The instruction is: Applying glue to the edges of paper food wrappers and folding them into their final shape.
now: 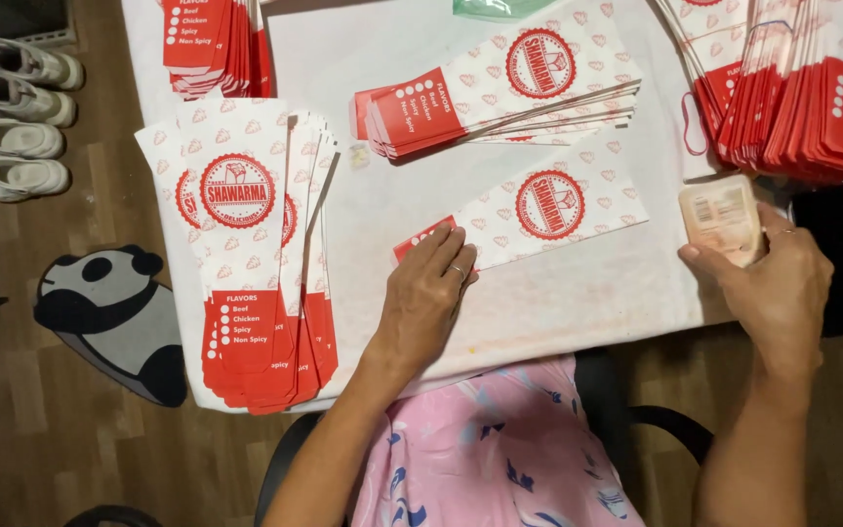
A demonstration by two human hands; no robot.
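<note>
The single red-and-white printed paper sleeve [529,210] is pinned to the white counter [578,293] under the flat, spread left hand [428,293]; right of the sleeve, the right hand [773,283] is clamped on a small beige block [724,217]. The sleeve could be creased if pressed unevenly.

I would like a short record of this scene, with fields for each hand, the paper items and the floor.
left hand: flat on the red end of a single paper sleeve
right hand: holds a small beige container
stacks: fanned pile at left, another stack above the sleeve
floor: panda mat, pale shoes
surface: white table
</note>
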